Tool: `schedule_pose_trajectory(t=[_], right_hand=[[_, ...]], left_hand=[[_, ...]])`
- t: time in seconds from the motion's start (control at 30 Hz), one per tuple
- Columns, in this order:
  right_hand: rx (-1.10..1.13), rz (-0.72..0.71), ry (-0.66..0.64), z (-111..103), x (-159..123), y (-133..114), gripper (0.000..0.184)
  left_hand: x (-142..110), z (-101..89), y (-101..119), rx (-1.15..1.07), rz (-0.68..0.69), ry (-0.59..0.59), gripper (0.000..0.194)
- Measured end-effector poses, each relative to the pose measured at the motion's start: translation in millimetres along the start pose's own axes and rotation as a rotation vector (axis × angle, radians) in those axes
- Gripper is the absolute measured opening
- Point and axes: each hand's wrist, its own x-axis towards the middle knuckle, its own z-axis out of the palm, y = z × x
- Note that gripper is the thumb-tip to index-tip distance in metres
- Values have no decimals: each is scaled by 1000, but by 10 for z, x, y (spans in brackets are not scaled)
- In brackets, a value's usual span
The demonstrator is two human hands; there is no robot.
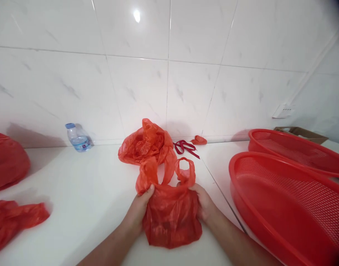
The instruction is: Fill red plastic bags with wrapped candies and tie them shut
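At the frame's lower centre, a translucent red plastic carrier bag is gripped at both sides by bare left hand and bare right hand, and could be torn by uneven pulling.

Indoor work rm; exact type unclear, poss. kitchen or small packing rm. Cues: glossy, grey-veined tile wall w/ socket low on R, white tabletop up against it, lg red mesh baskets & cardboard box on R, plus plastic bags.
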Motion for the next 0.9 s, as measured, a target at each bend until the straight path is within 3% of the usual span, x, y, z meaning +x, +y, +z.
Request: schedule_pose_trajectory(t=[0.1,0.17,0.33,0.43,0.6,0.8,0.9], right_hand=[[-127,12,-68,53,-58,-8,26],[-174,0,-32,68,-53,-14,29],[-38,-30,63,51,15,-92,25],[65,29,67,61,14,-146,5],[137,136,83,98,-38,-108,10],[-13,90,100,59,-79,15,9],[-60,39,153,41,-80,30,13]], left_hand=[[26,-19,16,-81,-38,-2,34],[51,-29,17,-119,-7,-32,31],[139,3,-12,-168,-54,-92,25],[150,60,-57,-187,-92,-163,27],[69,76,-113,-215,-142,-334,34],[33,-38,-93,-172,-4,-302,12],[46,-21,-101,-145,6,-287,22]])
